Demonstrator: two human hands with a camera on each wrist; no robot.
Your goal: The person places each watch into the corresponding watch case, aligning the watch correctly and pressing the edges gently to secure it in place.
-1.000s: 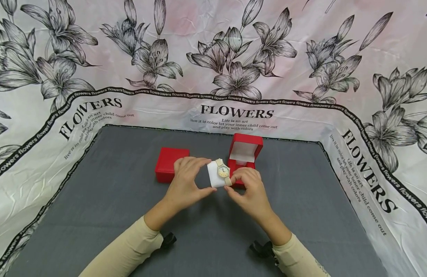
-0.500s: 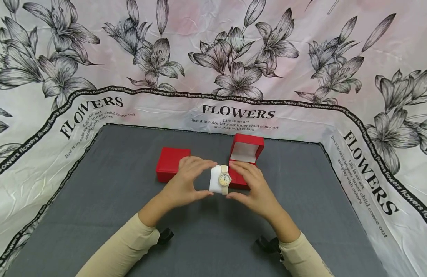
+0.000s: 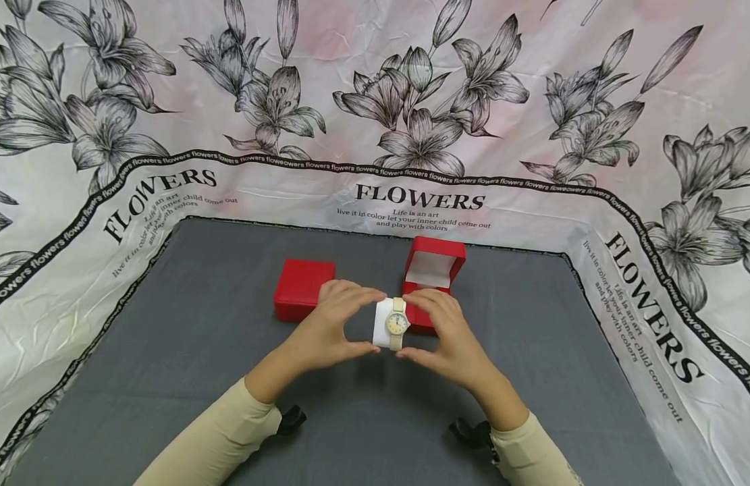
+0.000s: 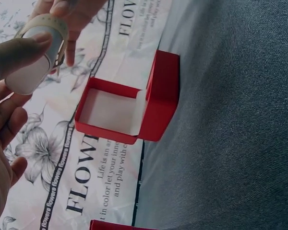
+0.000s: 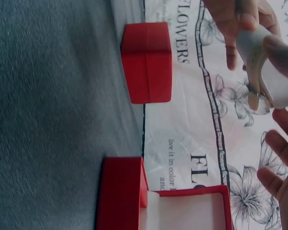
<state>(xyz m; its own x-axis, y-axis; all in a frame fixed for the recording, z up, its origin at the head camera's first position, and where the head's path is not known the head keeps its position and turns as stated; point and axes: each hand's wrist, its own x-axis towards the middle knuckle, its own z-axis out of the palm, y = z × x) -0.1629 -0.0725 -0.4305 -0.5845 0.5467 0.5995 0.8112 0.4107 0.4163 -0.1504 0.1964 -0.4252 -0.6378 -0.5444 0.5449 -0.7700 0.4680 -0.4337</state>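
A watch (image 3: pixel 397 323) with a cream strap and pale round dial is wrapped round a white watch cushion (image 3: pixel 382 325). Thumb and fingers of my left hand (image 3: pixel 324 325) pinch the cushion's left side at its top and bottom. On the other side my right hand (image 3: pixel 452 341) pinches it the same way, by the strap. Both hold it up above the table, dial facing the head camera. The left wrist view shows the cream strap (image 4: pixel 49 22) curving over the cushion end beside a thumb. From the right wrist, the strap's buckle (image 5: pixel 257 91) hangs at the cushion's edge.
Behind the right hand stands an open red box (image 3: pixel 435 253) with a white-lined lid. A closed red box (image 3: pixel 302 287) sits behind the left hand. Grey cloth (image 3: pixel 186 337) covers the table, and a flower-printed sheet (image 3: pixel 420 135) rises at the back and sides.
The watch and cushion have come lower in the head view and turned from tilted to nearly straight. My right fingers have shifted from the strap's lower part to the top edge.
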